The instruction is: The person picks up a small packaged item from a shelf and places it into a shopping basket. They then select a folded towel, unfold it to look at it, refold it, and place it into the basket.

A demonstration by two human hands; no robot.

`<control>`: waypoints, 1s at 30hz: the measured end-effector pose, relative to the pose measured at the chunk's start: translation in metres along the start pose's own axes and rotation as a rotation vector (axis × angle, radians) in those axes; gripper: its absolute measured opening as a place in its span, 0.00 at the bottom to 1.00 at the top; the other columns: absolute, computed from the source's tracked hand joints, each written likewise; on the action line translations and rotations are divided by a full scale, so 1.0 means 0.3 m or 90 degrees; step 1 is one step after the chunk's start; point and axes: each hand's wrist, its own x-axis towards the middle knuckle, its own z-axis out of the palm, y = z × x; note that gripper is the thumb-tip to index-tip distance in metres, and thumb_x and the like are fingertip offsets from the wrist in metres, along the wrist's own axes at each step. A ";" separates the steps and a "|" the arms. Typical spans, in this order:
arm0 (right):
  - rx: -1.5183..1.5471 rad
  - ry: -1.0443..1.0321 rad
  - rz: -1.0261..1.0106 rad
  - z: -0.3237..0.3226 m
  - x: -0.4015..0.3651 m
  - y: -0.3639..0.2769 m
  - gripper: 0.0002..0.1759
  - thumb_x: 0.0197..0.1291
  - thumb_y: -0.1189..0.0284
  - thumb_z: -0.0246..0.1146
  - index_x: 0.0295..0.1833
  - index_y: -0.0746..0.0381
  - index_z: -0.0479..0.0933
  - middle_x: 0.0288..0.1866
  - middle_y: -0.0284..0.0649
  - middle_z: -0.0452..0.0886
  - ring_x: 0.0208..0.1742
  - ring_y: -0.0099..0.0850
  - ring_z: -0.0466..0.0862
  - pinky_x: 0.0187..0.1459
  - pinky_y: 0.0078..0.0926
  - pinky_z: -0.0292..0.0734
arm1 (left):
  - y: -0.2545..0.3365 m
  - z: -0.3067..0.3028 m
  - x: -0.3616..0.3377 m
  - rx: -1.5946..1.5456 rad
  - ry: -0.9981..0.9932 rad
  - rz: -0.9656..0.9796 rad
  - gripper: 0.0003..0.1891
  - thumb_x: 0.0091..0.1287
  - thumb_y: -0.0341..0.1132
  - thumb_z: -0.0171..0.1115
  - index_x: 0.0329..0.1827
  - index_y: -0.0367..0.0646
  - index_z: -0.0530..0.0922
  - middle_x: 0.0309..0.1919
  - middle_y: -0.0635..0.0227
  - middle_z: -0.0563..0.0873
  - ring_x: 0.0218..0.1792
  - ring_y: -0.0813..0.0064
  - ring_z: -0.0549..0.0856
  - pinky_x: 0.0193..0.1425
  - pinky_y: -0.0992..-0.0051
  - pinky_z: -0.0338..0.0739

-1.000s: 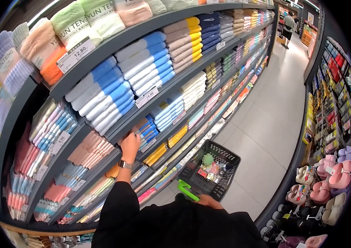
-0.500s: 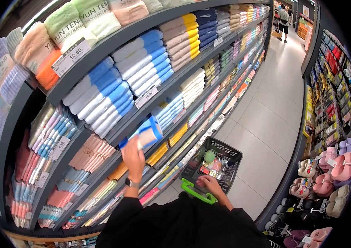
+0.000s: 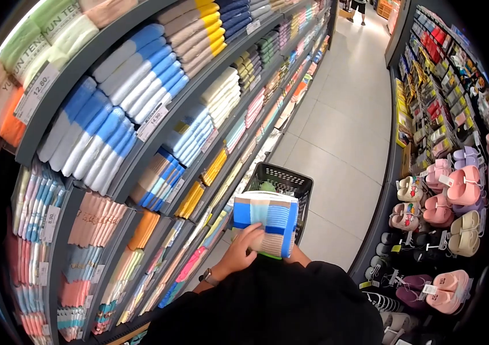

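A folded towel (image 3: 266, 221) with blue, tan, white and pale green stripes is held up in front of my body, over the near part of the black basket (image 3: 286, 173). My left hand (image 3: 243, 248), with a watch on its wrist, grips the towel's lower left part, its fingers lying over the front. Behind the towel my right hand is hidden; only a bit of wrist shows at the towel's lower right. A green round item (image 3: 267, 187) shows inside the basket, whose other contents are covered.
Shelves of folded towels (image 3: 161, 178) run along the left, with price labels on their edges. On the right are slippers (image 3: 464, 185) and hanging packaged goods (image 3: 428, 86). A tiled aisle (image 3: 336, 138) lies between, with a person (image 3: 358, 8) far off.
My left hand has brought the towel from beside the left shelf to above the basket. My right hand has gone behind it. The view has shifted, so the shelves appear further left.
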 end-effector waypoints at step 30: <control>-0.747 0.139 -0.486 0.231 -0.180 -0.131 0.22 0.72 0.64 0.47 0.61 0.69 0.69 0.59 0.47 0.74 0.60 0.39 0.74 0.61 0.29 0.66 | 0.051 -0.056 0.028 -0.446 0.422 -0.295 0.10 0.64 0.24 0.58 0.48 0.35 0.75 0.39 0.70 0.81 0.41 0.82 0.78 0.49 0.81 0.72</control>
